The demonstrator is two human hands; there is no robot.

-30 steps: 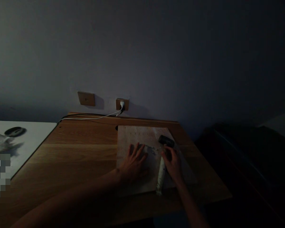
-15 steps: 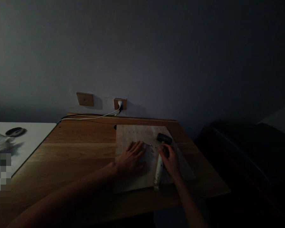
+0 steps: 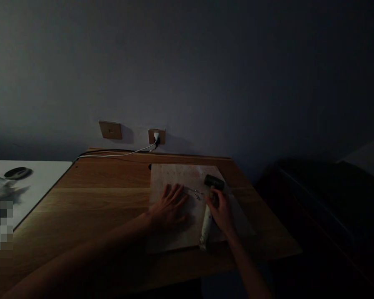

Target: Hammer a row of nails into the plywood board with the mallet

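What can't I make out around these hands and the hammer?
In the head view:
Small metal pieces: too tiny and dim to count or identify.
Right hand: covers part of the hammer; whether it holds anything is unclear.
Board: the part under the left hand is hidden.
White table: cut off by the left edge.
Right of the desk: lost in shadow.

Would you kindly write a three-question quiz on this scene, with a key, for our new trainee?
1. Pick one: which hand is at the hammer, (a) left or (b) right?
2. True or false: the left hand is resting on the white surface.
3. Fill in: the white plug sits in a ____.

Key: 1. (b), the right hand. 2. False; it lies on the pale board. 3. Socket.
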